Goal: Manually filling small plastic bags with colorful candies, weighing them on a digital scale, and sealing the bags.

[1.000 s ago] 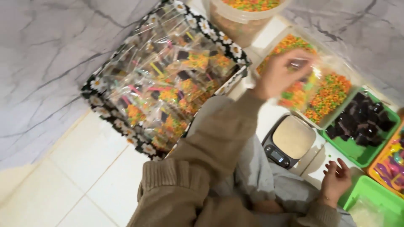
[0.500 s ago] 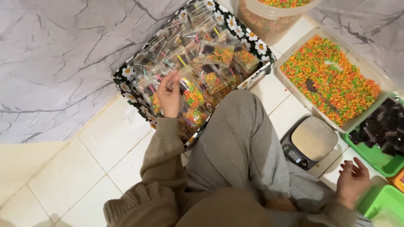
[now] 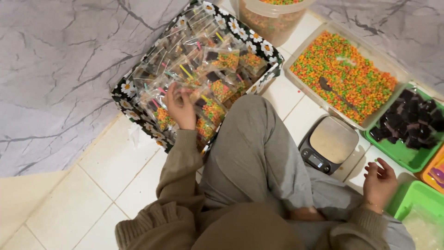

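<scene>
From the head view, our left hand [image 3: 180, 109] rests in the daisy box [image 3: 267, 47], fingers curled on the packets [image 3: 210, 109]; whether it grips one, we cannot tell. Our right hand [image 3: 379, 183] hovers half open and holds nothing, between the scale [image 3: 329, 144] and a green bin [image 3: 418, 196]. Beyond the scale sits the tray [image 3: 386, 60] of coloured sweets.

Black cardboard box with white daisy print [image 3: 131, 89] upper centre; clear plastic tub of orange-green-yellow candy beads [image 3: 344, 76] upper right; green plastic tray of black cubes [image 3: 407, 155] right edge; grey marble-veined wall [image 3: 55, 69] upper left.
</scene>
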